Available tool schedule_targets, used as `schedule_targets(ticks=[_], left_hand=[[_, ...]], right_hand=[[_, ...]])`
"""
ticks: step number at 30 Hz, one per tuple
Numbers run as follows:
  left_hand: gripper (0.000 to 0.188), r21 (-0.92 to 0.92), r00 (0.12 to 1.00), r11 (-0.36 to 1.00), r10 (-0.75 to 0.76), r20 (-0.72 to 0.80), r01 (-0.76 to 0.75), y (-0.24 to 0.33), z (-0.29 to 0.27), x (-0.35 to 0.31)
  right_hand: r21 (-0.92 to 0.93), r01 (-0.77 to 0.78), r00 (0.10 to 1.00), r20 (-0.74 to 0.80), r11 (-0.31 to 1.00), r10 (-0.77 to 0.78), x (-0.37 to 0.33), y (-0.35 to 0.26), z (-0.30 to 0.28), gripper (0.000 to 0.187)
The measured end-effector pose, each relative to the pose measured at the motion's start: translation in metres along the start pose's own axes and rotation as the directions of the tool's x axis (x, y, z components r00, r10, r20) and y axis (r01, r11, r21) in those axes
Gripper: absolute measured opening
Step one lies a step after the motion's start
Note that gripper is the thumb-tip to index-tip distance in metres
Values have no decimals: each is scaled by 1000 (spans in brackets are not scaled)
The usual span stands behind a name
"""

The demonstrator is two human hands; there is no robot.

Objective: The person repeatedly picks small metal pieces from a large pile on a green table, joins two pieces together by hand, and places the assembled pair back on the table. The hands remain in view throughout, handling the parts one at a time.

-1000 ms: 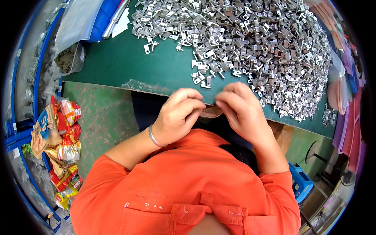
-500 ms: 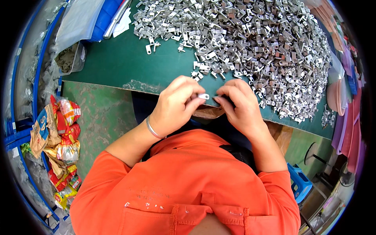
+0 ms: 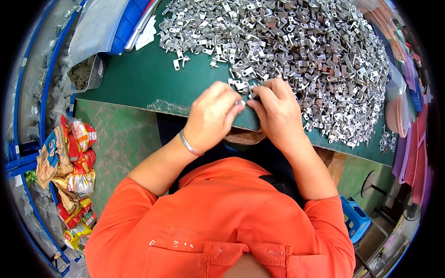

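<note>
Crowded work corner, seen in the head view: a green counter carries a wide heap of silvery metal parts, with a few loose ones straggling at its near-left side. Crumpled packets lie off to the left, above the green floor, and a blue stool stands at lower right.

Just now both hands have gone forward from the counter's near edge, up toward the heap. The left hand grips a small metal piece between thumb and fingers; half a second ago its holed end showed plainly, and now the fingers cover more of it. The right hand has come up to the heap's near margin, fingers curled by another metal piece; I can't tell whether it is pinched or only touched. To me, that shift brings loose parts within the right hand's reach. Below the hands, a brown, open-mouthed thing shows under the counter's edge.
</note>
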State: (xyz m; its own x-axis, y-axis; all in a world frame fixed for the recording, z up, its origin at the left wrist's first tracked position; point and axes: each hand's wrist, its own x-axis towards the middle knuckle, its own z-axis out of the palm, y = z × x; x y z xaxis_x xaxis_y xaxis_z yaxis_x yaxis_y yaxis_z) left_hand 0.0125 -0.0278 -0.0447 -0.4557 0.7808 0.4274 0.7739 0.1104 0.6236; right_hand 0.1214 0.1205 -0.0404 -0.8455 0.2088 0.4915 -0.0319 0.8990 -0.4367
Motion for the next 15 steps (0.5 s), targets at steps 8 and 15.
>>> schedule_targets(ticks=[8,15], left_hand=[[6,-582,943,751,-317,97,312,2,4,-15],[10,-829,742,45,-475,473,558,5,-8,-14]], right_hand=[[247,-148,989,13,958,149,-29,2,-14,19],[757,-599,743,406,260,532,-37,-5,-27,14]])
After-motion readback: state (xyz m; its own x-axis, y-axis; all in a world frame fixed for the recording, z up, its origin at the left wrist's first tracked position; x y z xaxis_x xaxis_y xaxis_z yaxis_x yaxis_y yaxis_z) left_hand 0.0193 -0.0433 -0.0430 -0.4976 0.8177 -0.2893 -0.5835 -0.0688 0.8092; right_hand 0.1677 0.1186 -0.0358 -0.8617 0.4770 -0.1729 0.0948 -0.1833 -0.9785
